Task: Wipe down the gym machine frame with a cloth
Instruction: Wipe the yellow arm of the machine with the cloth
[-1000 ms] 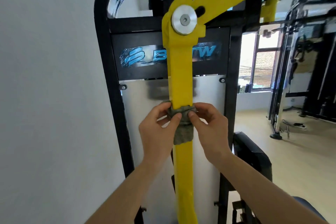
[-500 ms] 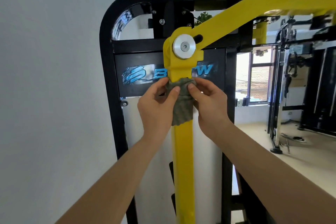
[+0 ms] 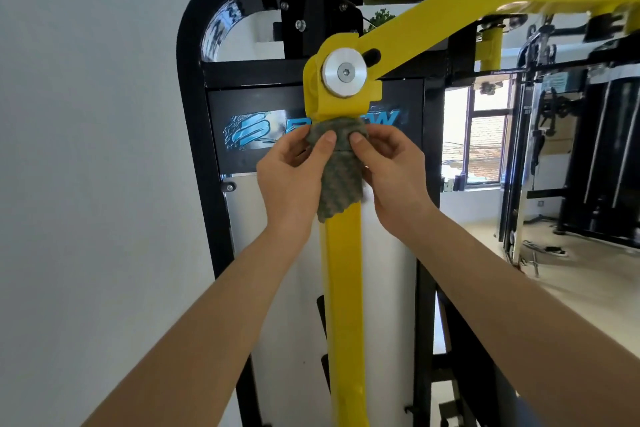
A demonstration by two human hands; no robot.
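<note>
Evidently soft, light and limp, the grey cloth [image 3: 337, 163] drapes over the rigid yellow bar [image 3: 343, 270] just below its pivot [image 3: 344, 73], pinched at its bunched top between the fingers of the left hand [image 3: 291, 180] and right hand [image 3: 391, 170], probably the surest hold.

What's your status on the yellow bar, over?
Gripping: left hand and right hand both pinch the cloth. On yellow bar, just under silver pivot disc. Bar below looks clear.
</note>
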